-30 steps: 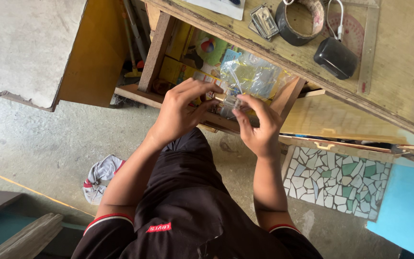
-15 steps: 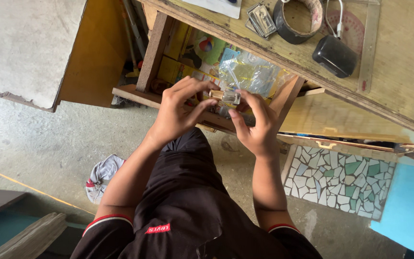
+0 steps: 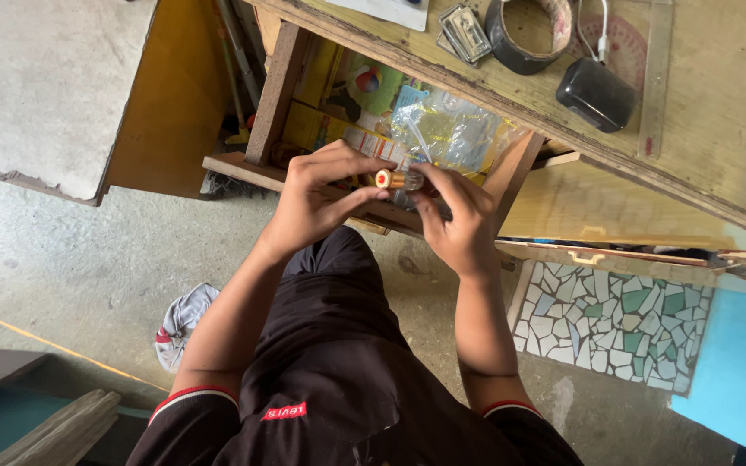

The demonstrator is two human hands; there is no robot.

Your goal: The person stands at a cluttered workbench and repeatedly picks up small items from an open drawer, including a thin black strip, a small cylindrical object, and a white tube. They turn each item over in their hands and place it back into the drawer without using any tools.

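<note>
Two hands gripping one small brass cylinder (image 3: 390, 179) just in front of the open drawer (image 3: 304, 173): left hand (image 3: 321, 200) pinching its red-tipped end, right hand (image 3: 455, 216) closing fingers around the other end

bright even daylight, soft shadows under desk, sharp focus, mild wide-angle edge distortion.
</note>
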